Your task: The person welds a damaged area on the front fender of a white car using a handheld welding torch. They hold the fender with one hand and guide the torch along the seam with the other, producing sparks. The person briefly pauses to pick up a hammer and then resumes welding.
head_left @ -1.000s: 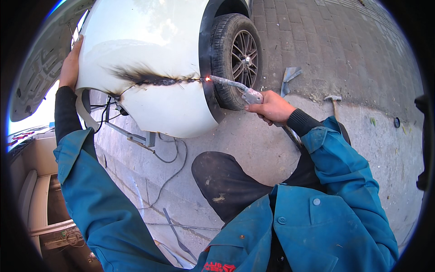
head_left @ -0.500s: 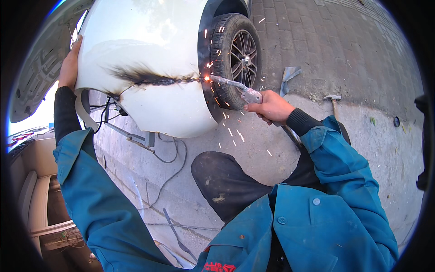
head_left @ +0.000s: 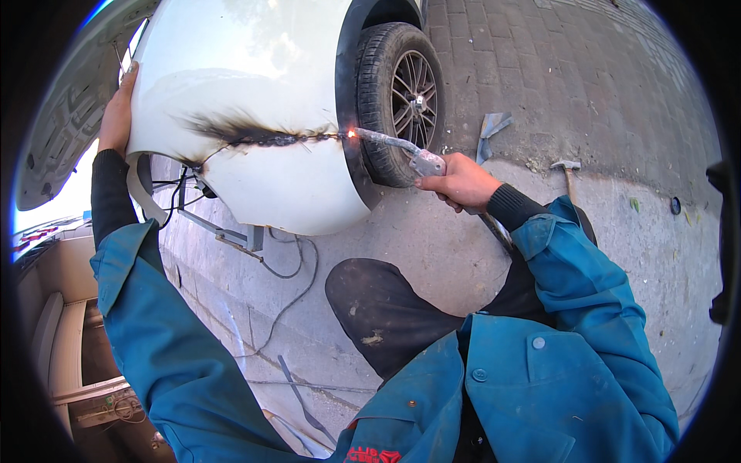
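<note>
My right hand (head_left: 461,184) is closed round the worn grip of a torch (head_left: 390,140) with a bent metal neck. Its tip glows orange at the black wheel-arch trim (head_left: 345,92) of a white car fender (head_left: 270,181). From that tip a jagged, blackened line (head_left: 278,139) runs leftward across the panel, with soot fanned above it. My left hand (head_left: 117,116) grasps the fender's far-left edge, some of its fingers hidden behind it. Just right of the glow stands the front wheel (head_left: 401,100).
An open hood (head_left: 69,116) rises at the left. Dark cables (head_left: 297,270) trail over the concrete below the fender. A hammer (head_left: 569,174) and a bent metal scrap (head_left: 490,133) lie right of the wheel. Bottom left is an open wooden cabinet (head_left: 77,339).
The spray of sparks round the torch tip has died down to a small glow. The tip has shifted very slightly left; both hands are almost still.
</note>
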